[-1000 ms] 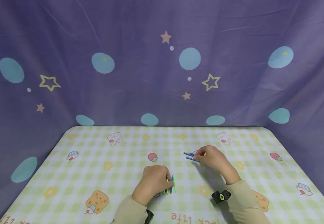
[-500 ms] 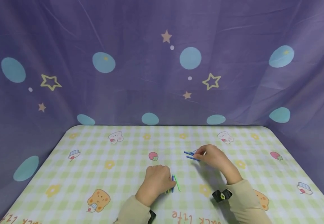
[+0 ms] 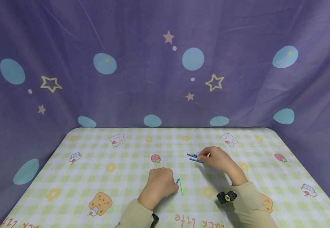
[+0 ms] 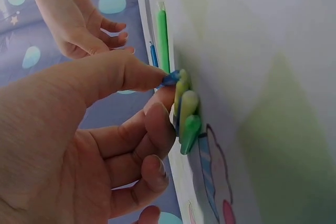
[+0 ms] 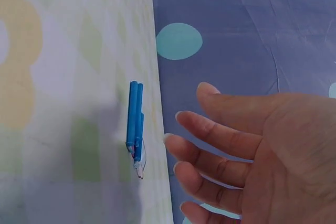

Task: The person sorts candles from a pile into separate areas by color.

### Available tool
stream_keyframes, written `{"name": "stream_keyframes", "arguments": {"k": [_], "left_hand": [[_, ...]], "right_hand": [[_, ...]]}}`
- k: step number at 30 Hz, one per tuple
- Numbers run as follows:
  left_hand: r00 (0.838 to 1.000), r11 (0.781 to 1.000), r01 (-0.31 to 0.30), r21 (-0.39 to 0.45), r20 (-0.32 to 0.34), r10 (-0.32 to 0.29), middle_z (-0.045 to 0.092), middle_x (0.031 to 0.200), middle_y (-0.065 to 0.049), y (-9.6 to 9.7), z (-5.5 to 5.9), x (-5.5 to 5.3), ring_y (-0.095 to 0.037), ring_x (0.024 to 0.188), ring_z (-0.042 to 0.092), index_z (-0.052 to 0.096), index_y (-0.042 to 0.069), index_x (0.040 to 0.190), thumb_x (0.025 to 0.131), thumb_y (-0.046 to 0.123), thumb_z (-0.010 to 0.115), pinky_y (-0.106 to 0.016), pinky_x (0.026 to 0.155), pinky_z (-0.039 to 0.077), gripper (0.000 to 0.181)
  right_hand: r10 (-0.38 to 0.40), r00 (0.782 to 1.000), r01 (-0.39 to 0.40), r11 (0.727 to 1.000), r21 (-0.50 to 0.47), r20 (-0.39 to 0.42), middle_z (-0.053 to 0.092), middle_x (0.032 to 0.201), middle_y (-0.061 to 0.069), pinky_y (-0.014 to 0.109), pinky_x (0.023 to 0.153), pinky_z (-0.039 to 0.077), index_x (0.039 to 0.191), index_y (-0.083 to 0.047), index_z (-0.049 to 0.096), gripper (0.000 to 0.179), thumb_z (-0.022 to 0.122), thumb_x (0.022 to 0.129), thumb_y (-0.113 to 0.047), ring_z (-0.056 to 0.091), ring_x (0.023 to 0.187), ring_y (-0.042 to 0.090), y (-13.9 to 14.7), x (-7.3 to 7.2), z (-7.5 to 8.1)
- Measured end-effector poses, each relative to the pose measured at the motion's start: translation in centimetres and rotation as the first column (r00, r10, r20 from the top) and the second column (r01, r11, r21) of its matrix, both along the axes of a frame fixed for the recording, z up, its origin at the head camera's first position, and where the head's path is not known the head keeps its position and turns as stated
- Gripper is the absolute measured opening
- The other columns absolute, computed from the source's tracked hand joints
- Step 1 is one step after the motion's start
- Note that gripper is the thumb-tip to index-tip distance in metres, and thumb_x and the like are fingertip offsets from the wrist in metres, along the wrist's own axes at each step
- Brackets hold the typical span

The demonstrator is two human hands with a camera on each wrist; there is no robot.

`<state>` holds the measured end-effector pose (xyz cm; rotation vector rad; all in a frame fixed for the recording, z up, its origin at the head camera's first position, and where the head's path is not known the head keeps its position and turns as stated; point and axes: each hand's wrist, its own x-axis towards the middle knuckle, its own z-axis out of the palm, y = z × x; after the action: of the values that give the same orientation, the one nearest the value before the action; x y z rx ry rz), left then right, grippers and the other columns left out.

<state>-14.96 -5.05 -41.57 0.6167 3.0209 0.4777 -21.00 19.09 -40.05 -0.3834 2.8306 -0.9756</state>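
Where the tabletop [image 3: 136, 145] begins nearest you, orange lettering [image 3: 185, 220] is printed on its green-and-white checked cover, and your beige sleeves [image 3: 251, 205] reach in from either side of it. Take one lone green stick [image 3: 181, 186] as your landmark: it lies flat, slightly slanted, in front of you. Just left of that stick is your left hand [image 3: 159, 183], its thumb and a fingertip pinching a blue stick [image 4: 170, 78]. One end of this blue stick tilts toward the landmark's far end; you cannot tell whether the two touch. Also left of the landmark, mostly hidden beneath your left hand from above, are yellow sticks [image 4: 189, 103] and a second green stick [image 4: 191, 132], lying close together.

Beyond the landmark and to its right, a few blue sticks [image 3: 196, 161] lie side by side. Your right hand [image 3: 214, 157] is near their right end, fingers loosely bent and parted from the thumb, with nothing in its grasp. Beyond the landmark and to its left is a printed strawberry [image 3: 155, 158]. Farthest from it, past the back edge, hangs a purple curtain [image 3: 142, 63] with teal spots and stars.
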Motion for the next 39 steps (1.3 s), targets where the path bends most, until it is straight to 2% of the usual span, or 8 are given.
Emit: {"name": "stream_keyframes", "arguments": {"k": [5,10,15,18,25,29,34,39], "left_hand": [[1.000,1.000,0.005,0.002,0.006,-0.005,0.027,0.033,0.013,-0.2,0.3,-0.1,-0.008,0.040,0.037,0.037,0.023,0.033,0.070,0.019,0.070,-0.028,0.045,0.031,0.050],[1.000,0.997,0.006,0.074,0.025,-0.007,0.025,0.037,0.015,-1.0,0.8,-0.3,-0.006,0.041,0.031,0.039,0.024,0.036,0.075,0.020,0.071,-0.027,0.046,0.030,0.050],[1.000,0.990,-0.006,0.139,0.028,0.002,0.042,0.045,0.017,-2.0,1.5,-0.6,-0.005,0.048,0.041,0.056,0.026,0.050,0.079,0.019,0.070,-0.031,0.054,0.038,0.034],[0.999,0.990,-0.025,0.141,0.032,0.021,0.051,0.054,0.017,-2.6,1.8,-0.8,-0.006,0.053,0.047,0.063,0.026,0.060,0.080,0.020,0.071,-0.036,0.060,0.042,0.022],[0.995,0.990,-0.087,0.108,0.061,0.081,0.057,0.065,0.016,-3.7,2.4,-1.3,-0.008,0.059,0.051,0.069,0.023,0.079,0.083,0.024,0.073,-0.038,0.062,0.045,0.006],[0.992,0.988,-0.117,0.097,0.063,0.112,0.061,0.070,0.015,-4.3,2.4,-1.7,-0.009,0.062,0.055,0.070,0.021,0.083,0.083,0.025,0.073,-0.038,0.063,0.047,0.005],[0.989,0.985,-0.141,0.099,0.065,0.135,0.062,0.074,0.014,-5.0,2.3,-2.1,-0.011,0.066,0.057,0.071,0.022,0.087,0.083,0.025,0.072,-0.040,0.067,0.046,0.006],[0.984,0.980,-0.168,0.106,0.082,0.160,0.062,0.077,0.012,-5.6,2.3,-2.4,-0.011,0.067,0.056,0.072,0.021,0.090,0.085,0.024,0.072,-0.041,0.069,0.045,0.006]], "right_hand": [[0.086,0.996,-0.086,0.996,-0.027,-0.023,0.068,0.090,-0.003,0.030,0.061,0.044,0.104,-0.008,0.075,0.018,0.070,0.094,-0.022,0.052,0.069,0.013,0.2,-0.2,-0.1],[0.191,0.980,-0.193,0.981,-0.029,-0.051,0.067,0.090,-0.005,0.029,0.066,0.045,0.104,-0.006,0.074,0.018,0.069,0.095,-0.021,0.054,0.074,0.012,0.0,-0.1,-0.4],[0.245,0.967,-0.248,0.968,-0.041,-0.070,0.067,0.091,-0.005,0.029,0.068,0.045,0.102,-0.006,0.074,0.015,0.068,0.095,-0.018,0.055,0.078,0.011,-0.5,0.0,-0.4],[0.258,0.963,-0.261,0.965,-0.037,-0.082,0.067,0.091,-0.005,0.029,0.069,0.046,0.102,-0.006,0.074,0.014,0.068,0.095,-0.016,0.055,0.078,0.010,-0.9,0.1,-0.4],[0.294,0.954,-0.298,0.953,-0.064,-0.059,0.067,0.094,-0.005,0.028,0.070,0.046,0.104,-0.007,0.073,0.016,0.068,0.095,-0.019,0.055,0.080,0.011,-2.0,0.5,-0.4],[0.333,0.940,-0.338,0.938,-0.077,-0.067,0.068,0.097,-0.006,0.028,0.071,0.047,0.103,-0.007,0.072,0.013,0.069,0.094,-0.016,0.056,0.081,0.009,-2.7,0.7,-0.5],[0.390,0.913,-0.402,0.910,-0.100,-0.118,0.069,0.094,-0.006,0.028,0.071,0.049,0.099,-0.008,0.073,0.008,0.071,0.092,-0.010,0.059,0.081,0.009,-3.4,0.7,-1.1],[0.424,0.900,-0.433,0.896,-0.101,-0.101,0.068,0.094,-0.008,0.029,0.074,0.049,0.099,-0.010,0.073,0.008,0.072,0.091,-0.012,0.059,0.083,0.009,-4.4,0.9,-1.2]]}}
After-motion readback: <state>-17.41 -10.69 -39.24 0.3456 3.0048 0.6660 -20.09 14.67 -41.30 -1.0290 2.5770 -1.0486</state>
